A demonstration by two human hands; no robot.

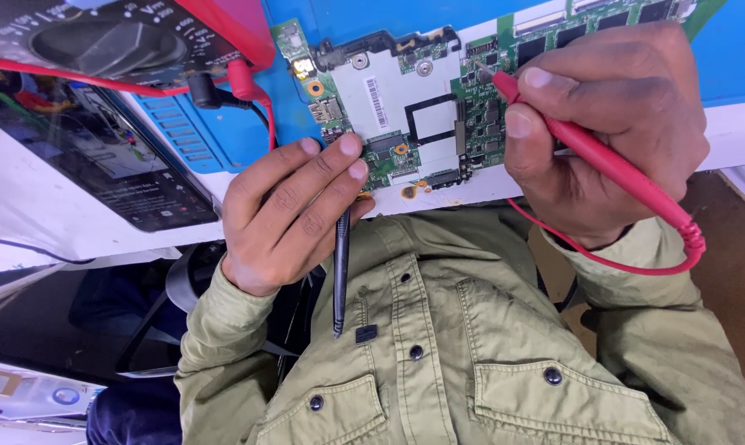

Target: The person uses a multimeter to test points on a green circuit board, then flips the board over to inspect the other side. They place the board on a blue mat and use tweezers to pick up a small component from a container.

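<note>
Right hand grips red probe on circuit board; left hand pinches black probe at the board's near edge.

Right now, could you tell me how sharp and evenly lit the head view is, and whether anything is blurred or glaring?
In the head view, light is bright and even; the circuit board and red probe in the right hand are sharp. The left hand with its black probe is crisp too. The multimeter at the top-left is softer and cropped. The phone screen shows faint reflections.
</note>
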